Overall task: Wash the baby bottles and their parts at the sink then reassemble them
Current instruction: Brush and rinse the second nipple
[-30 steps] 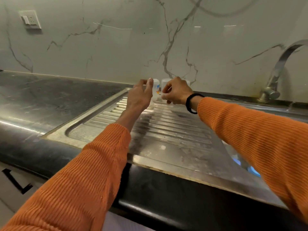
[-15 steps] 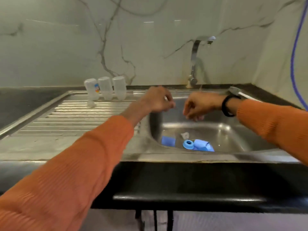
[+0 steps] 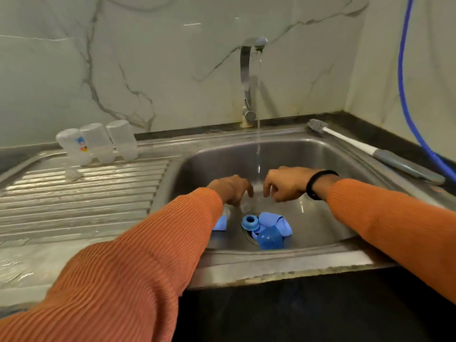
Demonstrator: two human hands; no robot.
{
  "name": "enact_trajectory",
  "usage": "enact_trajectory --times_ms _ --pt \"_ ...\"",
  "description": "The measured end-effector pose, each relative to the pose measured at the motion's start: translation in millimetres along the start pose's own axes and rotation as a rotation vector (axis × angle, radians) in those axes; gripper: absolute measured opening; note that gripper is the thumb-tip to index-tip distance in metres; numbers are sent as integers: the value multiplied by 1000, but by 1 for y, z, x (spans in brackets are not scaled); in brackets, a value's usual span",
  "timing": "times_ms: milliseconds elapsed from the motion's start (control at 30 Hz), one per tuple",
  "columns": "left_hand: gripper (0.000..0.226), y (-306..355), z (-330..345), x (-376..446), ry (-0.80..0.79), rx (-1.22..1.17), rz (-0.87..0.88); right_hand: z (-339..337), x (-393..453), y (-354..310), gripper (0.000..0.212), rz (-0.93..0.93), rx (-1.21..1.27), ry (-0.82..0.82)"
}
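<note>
Both hands lowered into sink (image 3: 320,154), fingers (image 3: 249,191) curled, grasp unclear, blue parts (image 3: 269,228) just below

Soft, dim indoor light falls from above, leaving white glare streaks on the marble wall (image 3: 172,58) and the ribbed draining board (image 3: 86,183). The sink basin (image 3: 320,218) lies in shadow (edges bow from the wide lens), and slight blur softens everything.
</note>
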State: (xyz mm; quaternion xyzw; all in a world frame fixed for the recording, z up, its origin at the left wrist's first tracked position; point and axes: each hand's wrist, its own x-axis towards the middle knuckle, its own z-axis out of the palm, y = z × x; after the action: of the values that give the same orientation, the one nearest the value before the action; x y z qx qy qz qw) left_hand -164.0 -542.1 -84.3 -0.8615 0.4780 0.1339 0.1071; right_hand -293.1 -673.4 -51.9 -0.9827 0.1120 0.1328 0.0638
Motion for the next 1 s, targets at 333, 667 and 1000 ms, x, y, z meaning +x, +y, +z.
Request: enact_trajectory --times_ms 333,667,1000 --pt "41 0 -1 19 231 -393 -1 -3 -3 29 11 152 205 251" --pt "18 38 -53 0 534 -1467 -38 -39 -38 51 12 209 548 774" --pt "15 30 -34 -24 769 -1317 -42 -36 -20 -10 19 -84 619 478"
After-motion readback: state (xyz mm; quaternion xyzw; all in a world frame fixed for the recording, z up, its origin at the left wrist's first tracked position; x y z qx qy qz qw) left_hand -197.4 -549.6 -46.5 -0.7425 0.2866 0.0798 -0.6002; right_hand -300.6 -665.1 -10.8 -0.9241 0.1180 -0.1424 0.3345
